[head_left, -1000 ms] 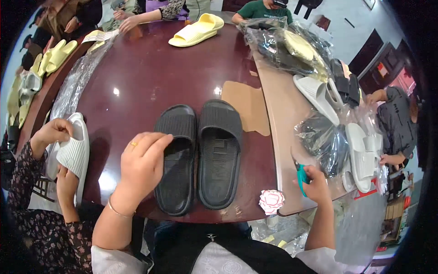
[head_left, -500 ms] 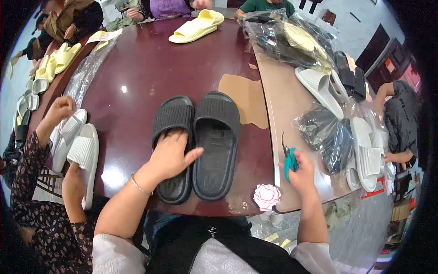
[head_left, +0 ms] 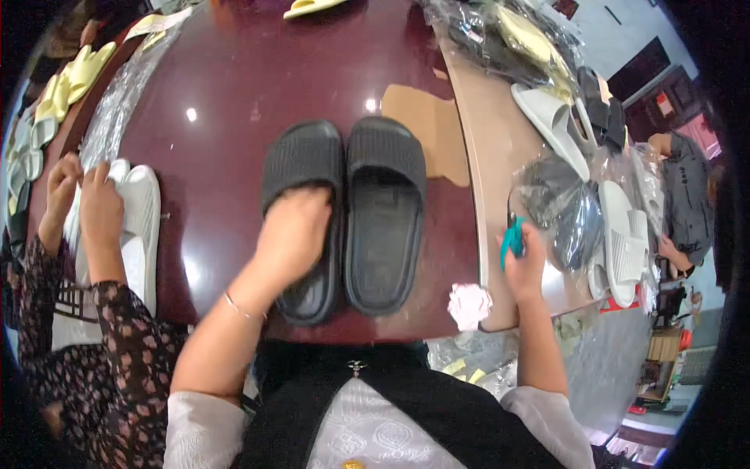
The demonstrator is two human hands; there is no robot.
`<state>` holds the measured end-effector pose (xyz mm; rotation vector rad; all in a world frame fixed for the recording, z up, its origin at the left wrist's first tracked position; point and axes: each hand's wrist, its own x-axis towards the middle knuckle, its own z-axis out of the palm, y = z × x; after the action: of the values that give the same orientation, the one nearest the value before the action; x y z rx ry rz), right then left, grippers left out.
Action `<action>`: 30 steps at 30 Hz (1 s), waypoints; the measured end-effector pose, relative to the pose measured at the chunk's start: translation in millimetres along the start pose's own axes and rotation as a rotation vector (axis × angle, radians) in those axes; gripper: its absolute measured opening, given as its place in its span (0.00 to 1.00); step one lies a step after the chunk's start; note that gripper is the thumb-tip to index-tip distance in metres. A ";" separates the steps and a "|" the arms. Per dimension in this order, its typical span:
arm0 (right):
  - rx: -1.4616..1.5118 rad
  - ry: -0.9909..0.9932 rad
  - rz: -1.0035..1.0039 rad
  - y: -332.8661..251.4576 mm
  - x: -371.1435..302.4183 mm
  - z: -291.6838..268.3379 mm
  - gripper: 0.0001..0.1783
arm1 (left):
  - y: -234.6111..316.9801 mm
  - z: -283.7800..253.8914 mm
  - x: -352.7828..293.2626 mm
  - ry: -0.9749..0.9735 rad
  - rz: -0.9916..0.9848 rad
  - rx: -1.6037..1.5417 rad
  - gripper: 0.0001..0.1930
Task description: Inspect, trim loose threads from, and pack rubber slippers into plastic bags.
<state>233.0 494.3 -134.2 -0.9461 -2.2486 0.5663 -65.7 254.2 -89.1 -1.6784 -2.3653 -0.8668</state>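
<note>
A pair of black slide slippers lies side by side in front of me, toes away. My left hand (head_left: 293, 238) is in the left slipper (head_left: 305, 160), its fingers curled at the strap's opening and partly hidden there. The right slipper (head_left: 383, 258) lies against it, with no hand on it. At the table's right part, my right hand (head_left: 527, 262) is closed around small scissors (head_left: 512, 237) with teal handles, their dark tips pointing away from me. A small stack of white and reddish paper tags (head_left: 469, 306) lies near the front edge, left of that hand.
Brown cardboard (head_left: 430, 133) lies beyond the slippers. On the right are white slippers (head_left: 625, 242), bagged dark slippers (head_left: 558, 195) and more plastic bags. At left, a co-worker's hands (head_left: 101, 203) work over white slippers (head_left: 141, 227). A yellow slipper (head_left: 308, 8) shows at the far edge.
My view has tipped nearer, so the far people have left the picture. My left thumb, earlier stretched out, is now drawn in. The co-worker's hands have come together over the white slippers.
</note>
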 end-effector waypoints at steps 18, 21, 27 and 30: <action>-0.237 -0.146 0.119 -13.7 -16.2 -12.6 0.21 | 8.3 -3.0 5.5 -0.348 -0.128 -0.023 0.10; -0.282 -0.171 0.106 -17.4 -14.9 -14.1 0.21 | 9.8 -8.9 6.5 -0.283 -0.130 -0.075 0.12; -0.216 -0.091 0.095 -20.3 -18.1 -10.5 0.22 | 13.8 -9.2 2.3 -0.217 -0.115 -0.059 0.16; -0.199 -0.042 0.075 -17.9 -17.2 -7.0 0.22 | 17.9 -9.1 -2.8 -0.313 -0.206 0.010 0.20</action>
<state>238.7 470.8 -125.1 -1.1308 -2.3473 0.4034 -50.7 251.3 -75.8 -1.6965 -2.7828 -0.6568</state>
